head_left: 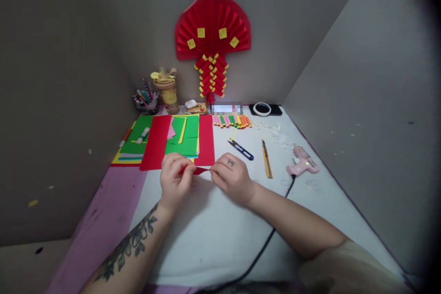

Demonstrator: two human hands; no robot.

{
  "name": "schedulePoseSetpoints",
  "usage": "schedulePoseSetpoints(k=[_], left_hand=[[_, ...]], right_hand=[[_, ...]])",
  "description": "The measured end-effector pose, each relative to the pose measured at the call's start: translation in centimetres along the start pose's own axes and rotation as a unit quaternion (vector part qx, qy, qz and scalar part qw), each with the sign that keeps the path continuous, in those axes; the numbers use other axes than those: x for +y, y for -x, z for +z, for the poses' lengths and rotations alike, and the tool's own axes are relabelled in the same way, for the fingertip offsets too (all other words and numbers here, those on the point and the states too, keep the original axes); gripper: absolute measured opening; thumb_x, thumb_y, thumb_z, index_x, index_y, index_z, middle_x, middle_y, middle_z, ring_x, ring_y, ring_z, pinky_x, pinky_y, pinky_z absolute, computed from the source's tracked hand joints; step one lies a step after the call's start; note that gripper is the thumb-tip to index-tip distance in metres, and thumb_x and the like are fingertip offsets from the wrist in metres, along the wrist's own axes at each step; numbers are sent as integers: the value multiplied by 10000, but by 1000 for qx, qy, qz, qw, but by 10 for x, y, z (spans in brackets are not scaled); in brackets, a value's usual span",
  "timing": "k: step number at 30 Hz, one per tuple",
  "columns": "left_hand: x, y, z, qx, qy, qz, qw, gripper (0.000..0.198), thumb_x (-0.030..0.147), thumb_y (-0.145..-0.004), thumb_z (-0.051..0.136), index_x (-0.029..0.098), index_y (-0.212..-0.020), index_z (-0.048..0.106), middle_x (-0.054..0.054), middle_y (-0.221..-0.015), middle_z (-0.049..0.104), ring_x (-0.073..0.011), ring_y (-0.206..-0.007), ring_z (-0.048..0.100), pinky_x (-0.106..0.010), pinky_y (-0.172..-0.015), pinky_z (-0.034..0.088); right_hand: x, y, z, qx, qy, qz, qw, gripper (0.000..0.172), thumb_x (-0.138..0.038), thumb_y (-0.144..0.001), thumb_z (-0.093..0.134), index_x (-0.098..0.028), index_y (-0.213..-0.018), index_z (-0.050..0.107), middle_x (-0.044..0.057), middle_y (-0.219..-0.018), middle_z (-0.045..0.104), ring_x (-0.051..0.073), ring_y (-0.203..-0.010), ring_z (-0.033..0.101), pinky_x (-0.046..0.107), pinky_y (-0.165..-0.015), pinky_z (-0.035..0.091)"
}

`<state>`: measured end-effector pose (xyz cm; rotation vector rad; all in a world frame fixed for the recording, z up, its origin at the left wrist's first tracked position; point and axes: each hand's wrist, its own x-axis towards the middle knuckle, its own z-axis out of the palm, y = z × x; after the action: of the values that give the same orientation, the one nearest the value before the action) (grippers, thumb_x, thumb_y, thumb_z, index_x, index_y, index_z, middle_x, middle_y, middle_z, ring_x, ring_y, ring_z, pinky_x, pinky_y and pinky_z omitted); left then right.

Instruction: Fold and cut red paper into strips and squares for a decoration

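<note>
A small red piece of paper point(201, 171) is stretched between my two hands, above the white table covering. My left hand point(177, 179) is closed in a pinch on its left end. At its right end, the fingertips of my right hand point(232, 177) pinch a thin corner. Most of the piece is hidden behind my left fingers, so its full shape does not show. Just beyond my hands lie large red sheets point(155, 140) and green sheets point(182, 147). Blue thread snips point(243, 150) lie past my right hand.
Right of the snips are a yellow craft knife point(266, 161) and a pink glue gun point(303, 161), its black cord point(262, 252) passing under my right arm. Small coloured paper rolls point(232, 121) line the back, near a tape roll point(262, 109). A red paper fan point(213, 23) hangs on the wall.
</note>
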<state>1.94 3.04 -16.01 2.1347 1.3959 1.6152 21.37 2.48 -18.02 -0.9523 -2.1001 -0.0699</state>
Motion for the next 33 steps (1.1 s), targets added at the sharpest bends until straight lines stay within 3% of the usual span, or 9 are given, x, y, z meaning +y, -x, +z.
schedulePoseSetpoints(k=[3,6,10,15,19,22,26,29,33], left_hand=[[-5,0,0,49,-46,28,997,98,202,-817,584,193,-721,595,-18,-759,563,-177,-826,543,-344,-781,424],[1,8,8,-23,-61,101,993,45,191,-794,616,204,-752,627,-22,-743,596,-199,-871,559,-380,-837,401],[7,10,8,-96,-17,117,988,58,171,-804,595,206,-769,626,-21,-753,608,-191,-879,579,-368,-839,420],[-4,-2,-13,119,-9,40,992,68,169,-814,587,192,-750,594,-18,-772,568,-163,-808,566,-311,-757,451],[2,12,-1,-162,86,81,980,133,243,-841,556,202,-751,646,-26,-698,609,-148,-679,563,-272,-643,449],[7,23,20,-270,155,-92,946,202,321,-815,591,205,-971,646,-72,-907,676,-178,-807,622,-272,-657,471],[-3,22,36,-190,294,-311,884,415,389,-716,686,166,-1054,592,-107,-1007,684,-218,-880,645,-291,-693,494],[-13,19,36,-141,309,-398,852,323,374,-688,705,137,-896,635,-61,-773,698,-176,-675,637,-270,-623,480],[-30,11,28,-67,288,-411,863,341,370,-633,738,144,-871,648,-43,-767,701,-153,-648,623,-250,-620,473]], right_hand=[[2,2,-2,16,-7,24,1000,113,-135,-863,512,-170,-861,620,53,-773,610,177,-773,506,314,-710,411],[-5,3,-3,0,-3,16,1000,150,-185,-862,537,-163,-987,617,76,-879,632,196,-840,513,332,-743,410],[-12,4,-2,-44,26,-12,999,133,-172,-858,516,-179,-784,625,41,-692,575,187,-743,484,322,-668,373],[0,3,-5,4,-67,59,996,149,-117,-855,488,-185,-824,618,44,-743,604,171,-757,518,310,-694,408],[11,-7,-9,107,-242,285,921,52,-236,-851,534,-200,-814,540,6,-683,590,144,-646,559,274,-599,441],[11,-13,-3,96,-413,411,807,179,-331,-799,589,-210,-835,462,-33,-588,601,127,-526,573,237,-504,438],[0,-7,15,-10,-514,463,722,290,-326,-682,665,-203,-824,443,-43,-590,627,118,-494,600,209,-472,444],[-4,-1,24,-48,-510,466,721,249,-284,-665,644,-204,-820,466,-64,-613,611,103,-487,593,186,-448,415],[22,-2,13,32,-428,443,787,211,-259,-693,573,-205,-876,483,-64,-621,586,109,-502,570,236,-526,458]])
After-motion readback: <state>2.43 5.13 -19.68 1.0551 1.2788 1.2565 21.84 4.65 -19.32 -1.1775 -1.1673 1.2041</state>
